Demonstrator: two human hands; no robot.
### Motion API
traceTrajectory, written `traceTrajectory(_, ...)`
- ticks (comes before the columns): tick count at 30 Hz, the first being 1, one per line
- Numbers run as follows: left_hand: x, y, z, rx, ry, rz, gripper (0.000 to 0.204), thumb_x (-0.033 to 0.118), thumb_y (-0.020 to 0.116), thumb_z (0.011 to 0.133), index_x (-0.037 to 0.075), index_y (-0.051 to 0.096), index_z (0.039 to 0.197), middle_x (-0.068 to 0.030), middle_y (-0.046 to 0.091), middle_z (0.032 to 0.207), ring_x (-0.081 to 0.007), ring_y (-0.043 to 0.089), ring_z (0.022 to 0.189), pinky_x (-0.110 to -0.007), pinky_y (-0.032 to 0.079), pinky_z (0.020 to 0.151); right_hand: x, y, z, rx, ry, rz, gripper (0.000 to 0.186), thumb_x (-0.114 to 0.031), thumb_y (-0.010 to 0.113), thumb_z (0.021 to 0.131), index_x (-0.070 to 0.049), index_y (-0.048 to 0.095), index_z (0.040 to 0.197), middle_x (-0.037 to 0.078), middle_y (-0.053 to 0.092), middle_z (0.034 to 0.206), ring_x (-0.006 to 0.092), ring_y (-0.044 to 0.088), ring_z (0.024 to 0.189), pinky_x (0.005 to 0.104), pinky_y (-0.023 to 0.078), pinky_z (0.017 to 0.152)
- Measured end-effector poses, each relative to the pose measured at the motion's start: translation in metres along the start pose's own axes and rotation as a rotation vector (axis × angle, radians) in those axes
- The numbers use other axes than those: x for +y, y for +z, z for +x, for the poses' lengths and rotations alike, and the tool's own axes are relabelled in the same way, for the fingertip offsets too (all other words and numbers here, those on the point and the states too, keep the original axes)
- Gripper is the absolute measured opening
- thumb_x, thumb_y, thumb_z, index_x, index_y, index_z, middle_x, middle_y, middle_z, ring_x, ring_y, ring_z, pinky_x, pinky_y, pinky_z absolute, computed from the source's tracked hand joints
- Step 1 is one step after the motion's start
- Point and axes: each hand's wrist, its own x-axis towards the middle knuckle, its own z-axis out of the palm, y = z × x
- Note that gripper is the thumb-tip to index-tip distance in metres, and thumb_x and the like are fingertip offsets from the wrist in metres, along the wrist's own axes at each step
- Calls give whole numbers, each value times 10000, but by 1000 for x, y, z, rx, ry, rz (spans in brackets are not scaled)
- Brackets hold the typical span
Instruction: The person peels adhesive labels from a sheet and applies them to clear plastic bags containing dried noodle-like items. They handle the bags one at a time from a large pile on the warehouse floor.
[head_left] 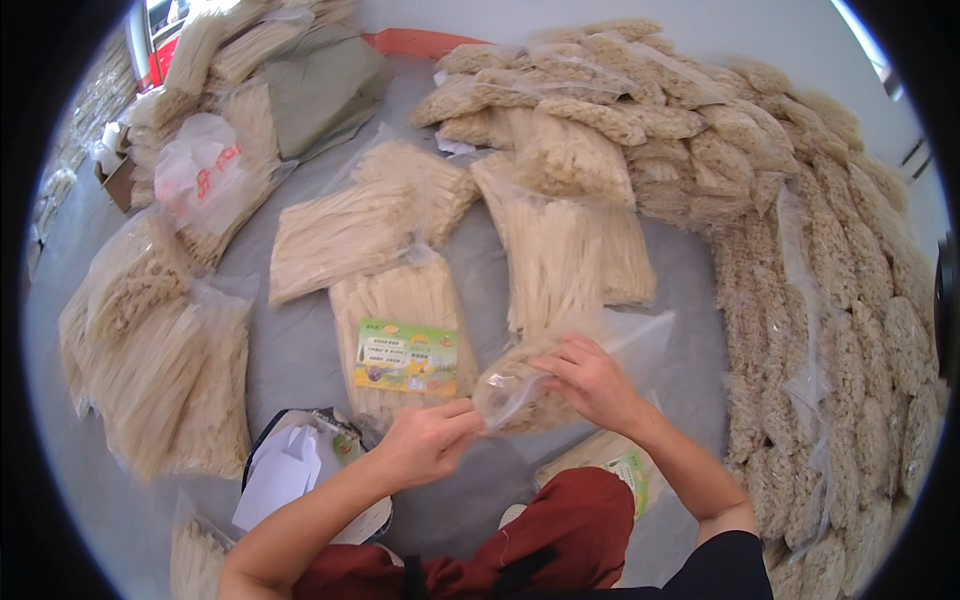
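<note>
Between my hands is a clear plastic bag (pixel 515 385) holding pale beige strips that look like dried noodles. It is tilted, with its loose plastic spreading to the right. The fingers of my left hand (pixel 435 438) pinch its lower left edge. My right hand (pixel 596 382) is closed on its upper side, fingers bent over the plastic. Just left of it lies a flat bag of the same strips (pixel 400 290), with a green and yellow printed card (pixel 408 357) on its front. Another bag of strips (pixel 555 260) lies just beyond my right hand.
Tall stacks of similar bags (pixel 830 330) curve along the right and far side. More bags (pixel 165 370) lie at the left. A container with white papers (pixel 285 470) stands near my left forearm. By my knee is a bag with a green label (pixel 625 470). Grey sheeting (pixel 300 350) covers the floor.
</note>
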Motion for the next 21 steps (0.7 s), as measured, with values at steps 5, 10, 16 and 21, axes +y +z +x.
traceTrajectory(5,-21,-11,-4,109,-200,-348,356,96,597,852,70,516,1197,-79,621,803,-204,621,664,-329,488,590,28,1,-49,334,363,-23,69,15,612,723,-30,590,770,122,544,721,303,549,702,349,442,636)
traceTrajectory(10,-83,-62,-27,398,-432,-357,355,4,550,856,40,495,1205,-68,625,751,-117,592,584,-257,477,536,98,-66,-125,721,594,-87,158,-83,521,913,-29,519,765,-27,452,725,82,438,723,223,366,641)
traceTrajectory(16,-124,-82,-61,449,-594,-282,375,-27,553,826,40,497,1191,-76,620,743,-106,572,562,-242,469,524,133,-128,-197,1181,752,-194,184,-176,529,936,-23,581,848,13,560,810,100,463,756,239,399,718)
traceTrajectory(21,-157,-85,-94,359,-678,-229,365,-7,578,809,33,511,1166,-86,619,744,-126,587,583,-263,472,543,116,-113,-201,855,699,-224,201,-179,538,927,-25,541,798,-4,514,764,88,441,728,230,383,686)
